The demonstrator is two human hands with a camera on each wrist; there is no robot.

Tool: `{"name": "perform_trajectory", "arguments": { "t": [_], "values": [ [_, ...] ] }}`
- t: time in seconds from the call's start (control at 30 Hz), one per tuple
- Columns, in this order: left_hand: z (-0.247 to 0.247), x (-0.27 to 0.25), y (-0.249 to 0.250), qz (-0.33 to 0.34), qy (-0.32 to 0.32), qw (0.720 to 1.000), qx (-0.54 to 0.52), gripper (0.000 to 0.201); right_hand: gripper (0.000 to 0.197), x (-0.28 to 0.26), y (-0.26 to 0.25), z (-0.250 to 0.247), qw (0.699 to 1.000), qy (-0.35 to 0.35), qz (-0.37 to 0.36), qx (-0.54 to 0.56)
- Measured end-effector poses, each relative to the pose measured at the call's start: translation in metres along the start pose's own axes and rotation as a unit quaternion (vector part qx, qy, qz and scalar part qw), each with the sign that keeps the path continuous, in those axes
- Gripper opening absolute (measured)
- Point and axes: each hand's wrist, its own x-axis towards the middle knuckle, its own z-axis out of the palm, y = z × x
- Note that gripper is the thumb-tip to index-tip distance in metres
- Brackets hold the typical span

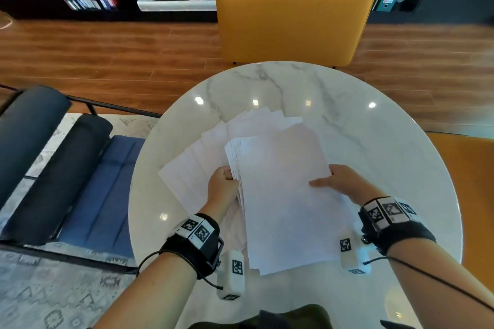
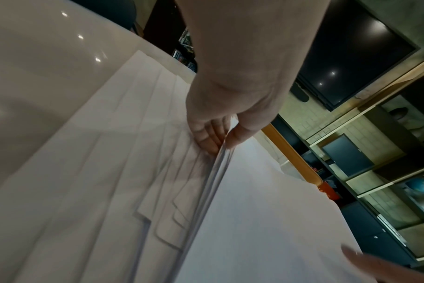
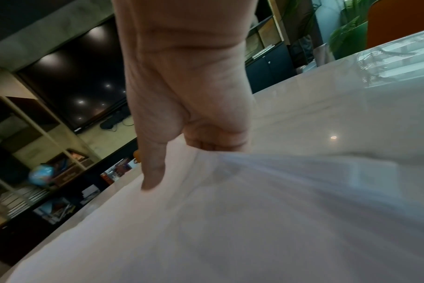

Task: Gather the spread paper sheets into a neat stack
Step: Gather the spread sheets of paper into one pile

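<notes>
A thick bundle of white paper sheets [image 1: 283, 195] is lifted a little above the round marble table [image 1: 374, 141]. My left hand [image 1: 223, 185] grips its left edge, with the fingers under the sheets and the thumb on top [image 2: 220, 134]. My right hand [image 1: 335, 181] holds the right edge, its thumb lying on the top sheet [image 3: 155, 172] and the fingers tucked beneath. More white sheets [image 1: 192, 165] lie fanned out on the table to the left and behind the bundle, overlapping one another [image 2: 97, 153].
An orange chair [image 1: 291, 24] stands at the table's far side and another orange seat [image 1: 470, 181] at the right. A dark blue lounge chair [image 1: 66, 168] is on the left, on a patterned rug. Bookshelves line the back wall.
</notes>
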Motion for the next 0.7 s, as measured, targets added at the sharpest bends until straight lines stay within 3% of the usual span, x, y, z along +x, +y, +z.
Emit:
{"name": "perform_trajectory", "arguments": {
  "t": [0.07, 0.13, 0.23, 0.33, 0.37, 0.43, 0.5, 0.6, 0.7],
  "values": [
    [-0.003, -0.002, 0.000, -0.004, 0.038, 0.999, 0.028, 0.049, 0.026, 0.004, -0.009, 0.003, 0.999, 0.044, -0.002, 0.007],
    [-0.005, -0.003, 0.004, -0.022, 0.071, 0.996, 0.048, 0.056, 0.036, 0.013, -0.015, 0.006, 0.997, 0.080, -0.008, -0.016],
    [-0.003, -0.002, 0.009, -0.070, 0.062, 0.995, 0.024, 0.057, 0.045, 0.028, -0.016, 0.013, 0.994, 0.106, -0.001, 0.006],
    [0.000, 0.003, 0.014, -0.087, 0.043, 0.995, -0.001, 0.015, 0.046, 0.036, -0.020, 0.022, 0.991, 0.123, 0.008, 0.053],
    [0.002, 0.004, 0.017, -0.085, 0.039, 0.996, 0.005, 0.012, 0.052, 0.037, -0.021, 0.024, 0.990, 0.128, 0.014, 0.063],
    [0.007, 0.008, 0.016, -0.093, 0.026, 0.995, 0.010, 0.037, 0.058, 0.038, -0.023, 0.027, 0.988, 0.131, 0.015, 0.076],
    [0.014, 0.014, 0.015, -0.097, 0.028, 0.994, 0.046, 0.053, 0.053, 0.038, -0.023, 0.030, 0.990, 0.124, 0.006, 0.072],
    [0.021, 0.003, 0.025, -0.069, 0.060, 0.992, 0.083, 0.046, 0.042, 0.036, -0.020, 0.030, 0.992, 0.105, -0.008, 0.067],
    [0.025, -0.003, 0.025, -0.015, 0.061, 0.997, 0.032, 0.046, 0.026, 0.035, -0.016, 0.026, 0.991, 0.107, -0.010, 0.084]
  ]
}}
